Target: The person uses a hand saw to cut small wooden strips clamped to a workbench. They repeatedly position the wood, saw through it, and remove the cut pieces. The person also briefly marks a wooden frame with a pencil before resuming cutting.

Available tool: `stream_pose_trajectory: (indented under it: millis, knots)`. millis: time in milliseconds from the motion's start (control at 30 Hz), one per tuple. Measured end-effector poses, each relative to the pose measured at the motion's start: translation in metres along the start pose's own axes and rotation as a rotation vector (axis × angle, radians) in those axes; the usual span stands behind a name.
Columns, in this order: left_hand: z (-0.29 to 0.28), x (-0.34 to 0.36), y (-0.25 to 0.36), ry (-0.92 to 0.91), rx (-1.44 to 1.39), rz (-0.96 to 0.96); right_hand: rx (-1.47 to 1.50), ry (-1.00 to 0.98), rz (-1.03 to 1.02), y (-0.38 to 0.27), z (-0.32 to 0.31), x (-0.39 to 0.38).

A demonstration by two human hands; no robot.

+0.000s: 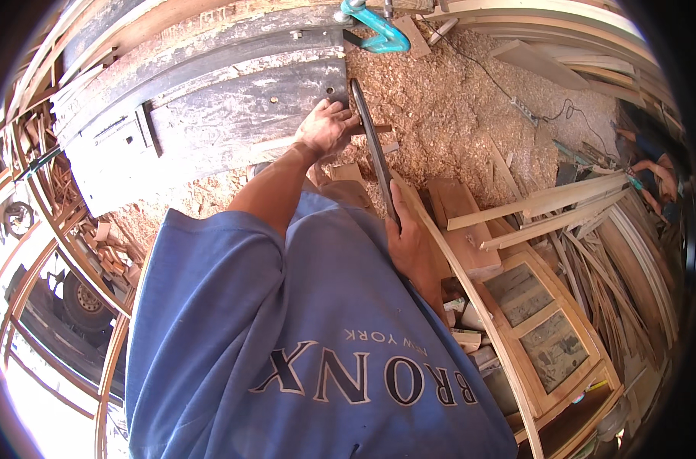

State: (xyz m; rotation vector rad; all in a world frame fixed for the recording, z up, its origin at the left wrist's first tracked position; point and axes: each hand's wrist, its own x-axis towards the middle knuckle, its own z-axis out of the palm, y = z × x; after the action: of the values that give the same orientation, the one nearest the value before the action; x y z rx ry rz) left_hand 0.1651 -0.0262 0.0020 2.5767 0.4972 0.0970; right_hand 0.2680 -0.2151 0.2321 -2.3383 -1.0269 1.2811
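Observation:
My left hand is closed at the right end of the workbench. It grips a small reddish-brown wooden strip, whose end sticks out to the right past my fingers. In my right hand, close to my body, is a long, narrow dark tool. The tool slants up and away, passing just right of my left hand and across the strip. It looks like a saw seen edge-on, but its blade does not show clearly. My left fingertips are partly hidden.
A turquoise clamp sits at the bench's far right corner. Wood shavings cover the floor. Planks and a panelled wooden frame lie to the right. A power strip trails a cable. Another person is at far right.

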Motion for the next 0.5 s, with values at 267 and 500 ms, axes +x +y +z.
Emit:
stream_pose_trajectory:
  millis: [267, 500]
  knots:
    - [0.004, 0.002, -0.003, -0.001, 0.032, -0.007, -0.065, -0.061, 0.033, -0.003, -0.009, -0.019]
    - [0.0, -0.001, -0.002, -0.062, 0.06, 0.006, -0.068, -0.09, 0.151, -0.009, 0.002, -0.009]
